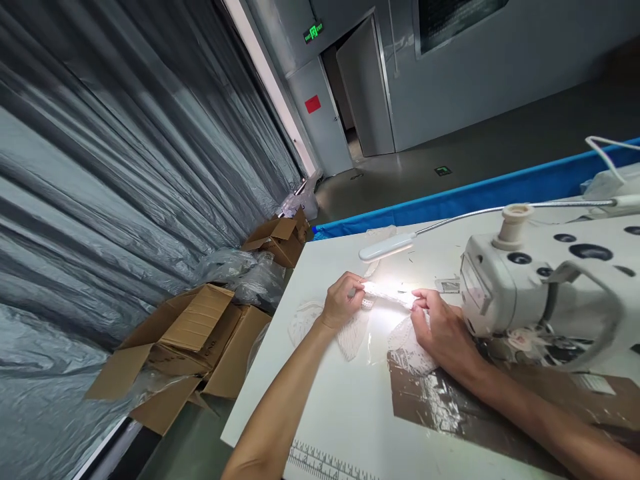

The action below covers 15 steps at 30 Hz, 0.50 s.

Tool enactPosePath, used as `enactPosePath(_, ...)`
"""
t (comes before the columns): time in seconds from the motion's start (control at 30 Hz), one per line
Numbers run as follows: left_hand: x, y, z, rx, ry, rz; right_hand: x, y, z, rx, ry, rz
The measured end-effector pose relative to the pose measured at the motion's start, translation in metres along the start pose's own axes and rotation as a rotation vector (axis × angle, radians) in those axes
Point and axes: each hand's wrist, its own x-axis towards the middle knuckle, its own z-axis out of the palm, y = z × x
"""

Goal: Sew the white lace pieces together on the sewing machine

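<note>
A white strip of lace fabric [387, 293] is stretched between my two hands under a bright lamp. My left hand [343, 300] pinches its left end. At the other end, the fingers of my right hand [436, 327] are closed on the fabric. More white lace hangs or lies below my left hand, and a lace piece [411, 347] lies beneath my right hand. Glare washes out the detail in the middle of the strip. Just right of my right hand stands a white sewing machine [493, 287].
A lamp [387, 247] on a bendable neck hangs over the white table [320, 407]. Brown board under clear plastic [430, 400] lies in front of the machine. A ruler scale [325, 463] runs along the near edge. Open cardboard boxes [200, 327] stand left of the table.
</note>
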Motion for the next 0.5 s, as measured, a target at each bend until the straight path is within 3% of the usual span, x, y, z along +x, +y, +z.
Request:
enactPosePath(0.07,0.0,0.009,0.002,-0.038,-0.089,0.002,0.0,-0.001,0.001,0.055,-0.011,0.013)
enactPosePath(0.17,-0.002,0.032,0.004,-0.111,-0.296,0.003,0.003,-0.004,0.002,0.285,-0.037,0.232)
enactPosePath(0.27,-0.006,0.059,0.004,-0.211,-0.624,-0.094,0.007,-0.005,0.004,0.416,-0.066,0.448)
enactPosePath(0.37,-0.012,0.083,0.004,-0.283,-0.933,-0.181,0.01,-0.006,0.005,0.526,-0.118,0.536)
enactPosePath(0.43,-0.014,0.095,0.001,-0.277,-1.012,-0.148,0.01,-0.008,0.004,0.631,-0.178,0.544)
enactPosePath(0.5,-0.012,0.101,-0.003,-0.221,-1.006,-0.131,0.009,-0.012,0.002,0.728,-0.24,0.534)
